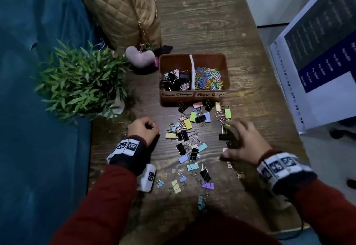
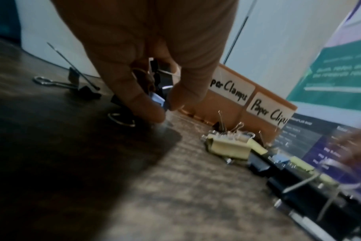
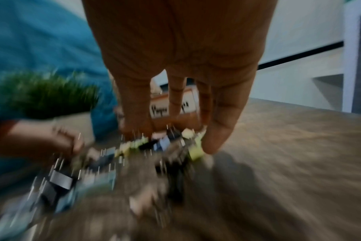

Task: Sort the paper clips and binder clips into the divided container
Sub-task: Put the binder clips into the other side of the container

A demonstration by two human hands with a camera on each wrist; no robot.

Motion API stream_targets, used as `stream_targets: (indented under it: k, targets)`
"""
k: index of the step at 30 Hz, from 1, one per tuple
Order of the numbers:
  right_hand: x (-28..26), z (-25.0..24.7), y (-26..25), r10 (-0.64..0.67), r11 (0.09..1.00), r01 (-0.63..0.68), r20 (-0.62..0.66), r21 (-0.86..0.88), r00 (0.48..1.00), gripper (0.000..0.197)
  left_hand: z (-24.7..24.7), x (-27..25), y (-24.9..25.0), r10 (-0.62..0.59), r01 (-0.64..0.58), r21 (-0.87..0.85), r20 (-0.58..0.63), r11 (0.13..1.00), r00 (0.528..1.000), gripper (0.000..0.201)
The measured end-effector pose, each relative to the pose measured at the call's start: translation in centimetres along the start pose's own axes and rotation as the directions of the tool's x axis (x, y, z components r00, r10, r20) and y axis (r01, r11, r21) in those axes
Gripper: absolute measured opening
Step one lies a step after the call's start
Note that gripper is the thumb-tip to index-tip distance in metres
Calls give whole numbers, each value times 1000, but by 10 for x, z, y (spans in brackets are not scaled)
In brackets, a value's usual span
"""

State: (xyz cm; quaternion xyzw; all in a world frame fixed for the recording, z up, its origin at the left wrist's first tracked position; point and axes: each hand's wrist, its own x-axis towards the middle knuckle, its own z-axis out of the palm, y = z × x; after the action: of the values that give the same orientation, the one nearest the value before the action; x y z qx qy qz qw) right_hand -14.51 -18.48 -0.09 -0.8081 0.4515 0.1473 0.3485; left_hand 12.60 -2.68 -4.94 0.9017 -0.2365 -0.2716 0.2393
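Observation:
A brown divided container (image 1: pixel 194 98) stands mid-table. Its left compartment, labelled Paper Clamps, holds binder clips (image 1: pixel 174 80); its right one holds coloured paper clips (image 1: pixel 209 79). Several loose binder clips (image 1: pixel 187 134) lie scattered in front of it. My left hand (image 1: pixel 143 129) is curled at the pile's left edge. In the left wrist view its thumb and fingers (image 2: pixel 150 107) pinch a small bunch of binder clips (image 2: pixel 158 98), black and blue, just above the table. My right hand (image 1: pixel 240 140) hovers with spread, straight fingers over the pile's right side, near a black clip (image 1: pixel 223 136).
A potted green plant (image 1: pixel 82 82) stands left of the container, with a pink plush heart (image 1: pixel 140 56) and a quilted tan bag (image 1: pixel 123 11) behind. A blue sofa (image 1: pixel 28 109) borders the table's left edge. A printed board (image 1: pixel 317 61) leans on the right.

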Motion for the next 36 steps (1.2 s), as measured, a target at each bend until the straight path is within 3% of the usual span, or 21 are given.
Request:
stream_targets:
  k: [2,5,9,14,17,20,22,25,27,30,33,36]
  targets:
    - [2,14,8,34,999,-33,-48,27,998,108,-2,-2,4,-12,13,-90,12,996,1000,9]
    - [25,14,0,13,1000,-9,-166,22,986,108,-15,-6,29,24,-22,-192,11,981,1000,14]
    - [54,10,-19,-117,988,108,-78,-111,990,117,-42,-4,88,229,-248,-241,-104,938,968,11]
    - [64,2,-28,-113,941,121,44,-317,993,121,-56,22,160,364,-383,-239,-120,892,923,21]
    - [61,-2,-31,-126,918,150,89,-367,988,114,-53,40,176,383,-388,-123,-57,914,922,13]
    - [52,-2,-29,-132,911,174,136,-374,982,111,-53,47,169,411,-411,-6,-30,911,911,32]
    - [48,-2,-25,-142,903,205,188,-377,972,121,-55,35,153,452,-447,76,-58,891,890,38]
    - [48,-3,-27,-157,856,267,270,-443,950,139,-50,-4,118,387,-386,129,21,913,922,35]
    - [50,-2,-32,-165,797,308,305,-519,938,140,-38,-37,94,274,-321,210,222,924,936,41]
    - [49,3,-38,-200,743,351,311,-570,929,126,-12,-84,68,77,-264,333,483,905,872,74]
    - [44,10,-42,-234,772,349,274,-530,933,101,16,-114,55,18,-315,458,545,831,839,108]
    - [35,19,-44,-225,832,308,226,-461,948,79,39,-122,53,10,-311,513,507,800,862,118]
